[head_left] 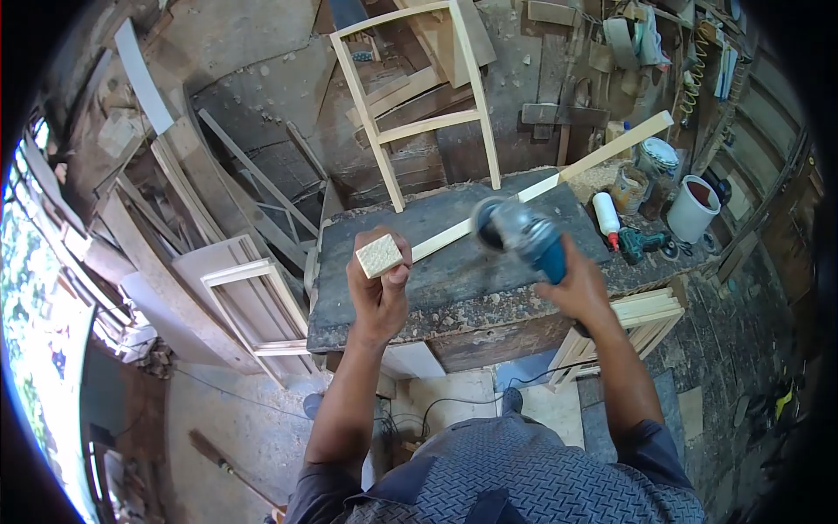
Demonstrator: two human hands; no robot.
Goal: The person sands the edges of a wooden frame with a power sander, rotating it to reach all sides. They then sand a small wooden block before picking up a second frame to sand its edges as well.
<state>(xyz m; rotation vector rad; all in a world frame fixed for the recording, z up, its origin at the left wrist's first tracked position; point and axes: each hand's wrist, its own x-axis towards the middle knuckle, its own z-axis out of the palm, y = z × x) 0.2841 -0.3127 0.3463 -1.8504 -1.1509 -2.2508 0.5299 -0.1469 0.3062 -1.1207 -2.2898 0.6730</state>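
1. The left hand [381, 301] is closed round the near end of a wooden strip [534, 187] – seemingly to steady it over the bench [454, 284].
2. The right hand [580, 284], well apart, grips a blue power tool [534, 238], probably for control; its disc [487, 224] is near the strip – contact unclear.
3. The strip is pale, straight and long, its square end [380, 255] rough-grained.

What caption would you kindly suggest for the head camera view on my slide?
The left hand grips a wooden strip while the right hand holds a blurred power tool above a workbench.
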